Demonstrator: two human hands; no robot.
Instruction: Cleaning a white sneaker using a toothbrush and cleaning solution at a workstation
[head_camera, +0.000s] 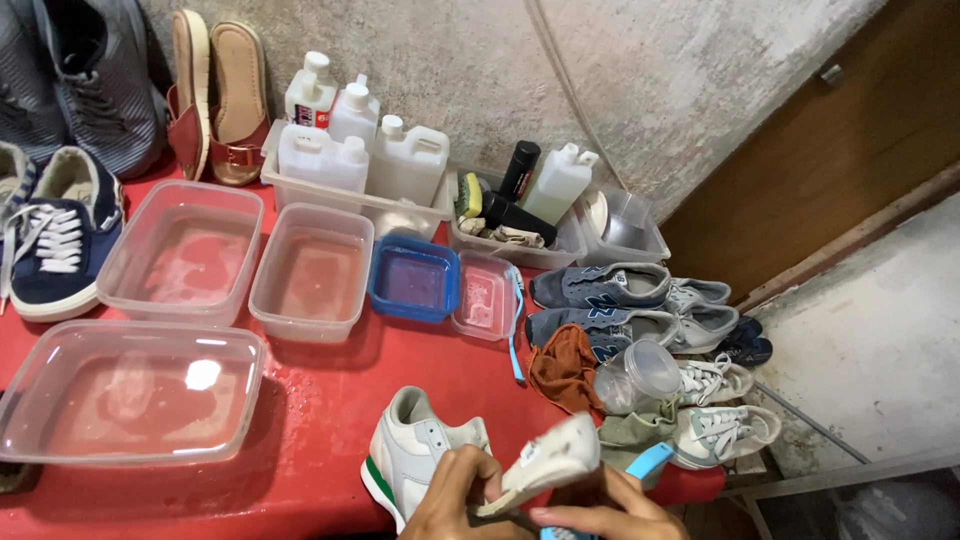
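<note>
My left hand (455, 497) is at the bottom edge, gripping a whitish, dirty insole (548, 460) that tilts up to the right. My right hand (612, 512) is just below the insole, fingers curled around a light blue brush handle (650, 461) that sticks out to the right. The brush head is hidden behind the insole. A white sneaker (415, 455) with a green stripe at the sole lies on the red table (330, 400), directly left of my left hand.
Clear tubs of water (130, 395) (185, 250) (312, 272), a blue tub (413, 280) and a small pink tub (484, 297) stand behind. A blue toothbrush (515, 325), an orange cloth (562, 365), a clear jar (640, 375), grey-blue sneakers (610, 290), white sneakers (720, 425) and white bottles (405, 160) are to the right and back.
</note>
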